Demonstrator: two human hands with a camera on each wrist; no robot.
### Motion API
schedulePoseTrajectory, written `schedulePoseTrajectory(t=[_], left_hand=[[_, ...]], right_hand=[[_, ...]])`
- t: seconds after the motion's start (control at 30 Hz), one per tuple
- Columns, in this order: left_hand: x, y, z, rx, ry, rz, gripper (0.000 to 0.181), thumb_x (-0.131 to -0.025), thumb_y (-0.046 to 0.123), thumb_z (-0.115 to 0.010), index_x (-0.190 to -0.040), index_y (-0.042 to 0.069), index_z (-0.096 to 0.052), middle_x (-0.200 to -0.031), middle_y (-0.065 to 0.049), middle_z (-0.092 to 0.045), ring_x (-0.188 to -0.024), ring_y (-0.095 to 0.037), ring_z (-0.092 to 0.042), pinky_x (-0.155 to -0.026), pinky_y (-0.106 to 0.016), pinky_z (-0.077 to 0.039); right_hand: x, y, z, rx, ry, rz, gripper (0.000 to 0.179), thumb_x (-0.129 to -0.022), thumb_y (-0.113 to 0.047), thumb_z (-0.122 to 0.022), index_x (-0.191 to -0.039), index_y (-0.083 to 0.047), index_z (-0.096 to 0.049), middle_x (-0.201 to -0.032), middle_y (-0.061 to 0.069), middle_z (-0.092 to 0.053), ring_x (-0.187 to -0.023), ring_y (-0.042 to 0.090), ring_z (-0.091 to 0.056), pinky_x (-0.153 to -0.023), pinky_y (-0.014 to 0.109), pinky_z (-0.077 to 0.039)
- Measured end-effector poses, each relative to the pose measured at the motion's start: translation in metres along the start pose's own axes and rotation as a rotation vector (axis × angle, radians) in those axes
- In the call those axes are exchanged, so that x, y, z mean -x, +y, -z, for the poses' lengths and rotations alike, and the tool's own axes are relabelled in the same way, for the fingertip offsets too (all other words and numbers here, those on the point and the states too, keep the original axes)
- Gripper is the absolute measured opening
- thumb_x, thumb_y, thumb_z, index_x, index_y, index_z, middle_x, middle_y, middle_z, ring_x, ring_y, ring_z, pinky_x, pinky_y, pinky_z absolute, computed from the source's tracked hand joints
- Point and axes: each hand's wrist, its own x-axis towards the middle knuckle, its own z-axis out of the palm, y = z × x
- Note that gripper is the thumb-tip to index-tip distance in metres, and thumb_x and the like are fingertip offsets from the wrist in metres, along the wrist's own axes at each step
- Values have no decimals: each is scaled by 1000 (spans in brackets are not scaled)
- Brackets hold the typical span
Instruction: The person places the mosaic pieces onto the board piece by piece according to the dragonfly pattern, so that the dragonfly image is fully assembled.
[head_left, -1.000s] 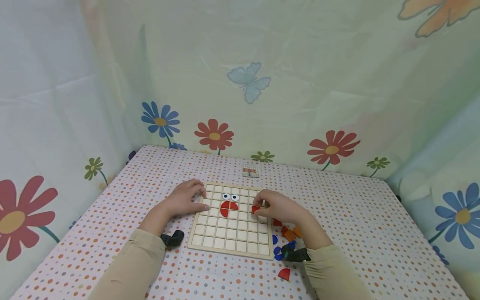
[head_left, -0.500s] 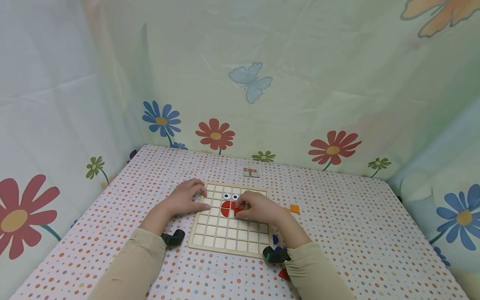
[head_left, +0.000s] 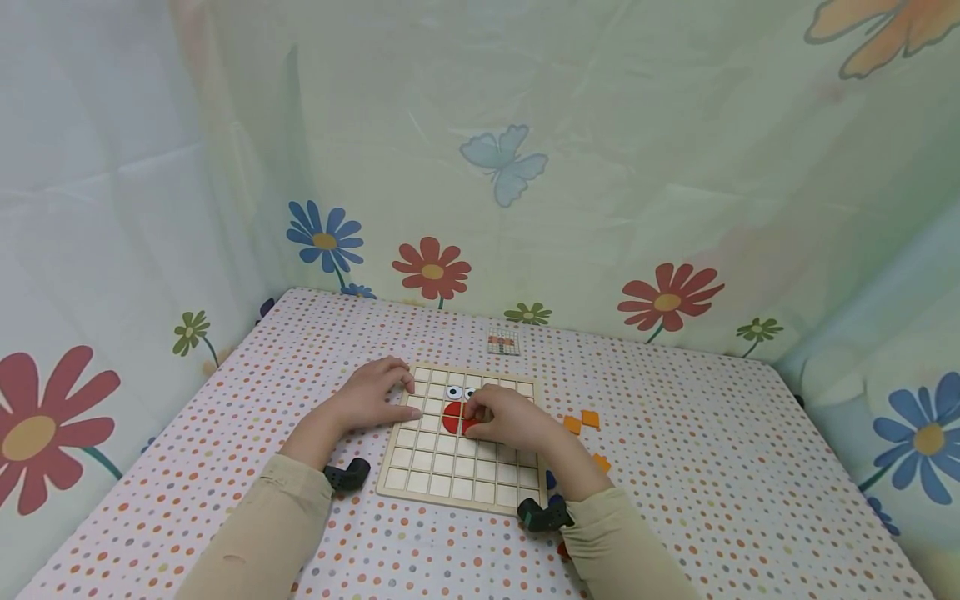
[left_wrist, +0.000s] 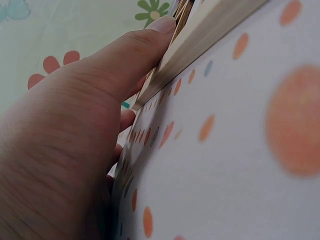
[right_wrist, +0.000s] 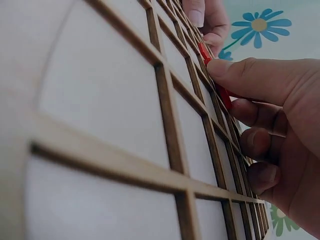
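The red tile (right_wrist: pixel 224 97), carried leftward across the wooden grid board (head_left: pixel 440 483), is now meeting the red rounded shape (head_left: pixel 451 419), seemingly filling its gap; the right hand (head_left: pixel 512 419) is pinching it. The left hand (head_left: pixel 367 396), fingers relaxed, is resting at the board's edge.

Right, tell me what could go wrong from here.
The right hand might nudge the eye pieces right beside it. The red piece under its thumb could catch on the raised dividers of the board and sit crooked. The black device on the right wrist, close to the loose blue pieces, might scatter them.
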Motion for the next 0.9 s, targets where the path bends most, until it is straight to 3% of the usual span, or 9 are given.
schedulePoseTrajectory(t=[0.53, 0.9], left_hand=[[0, 2, 2, 3, 6, -25, 33, -81, 57, -74, -95, 32, -59, -142, -4, -49, -137, -33, -42, -117, -56, -29], [1, 2, 1, 5, 7, -13, 32, -81, 57, -74, -94, 32, -59, -143, -4, -48, -139, -33, -40, -118, -56, -28]], right_hand=[[-1, 1, -1, -28, 18, -30, 17, -87, -27, -77, -96, -20, -65, -83, -7, -60, -74, 12, -52, -67, 28, -46], [30, 10, 33, -30, 93, -80, 7, -93, -26, -69, -90, -23, -65, -86, -7, -62, -74, 15, -52, -63, 31, -45]])
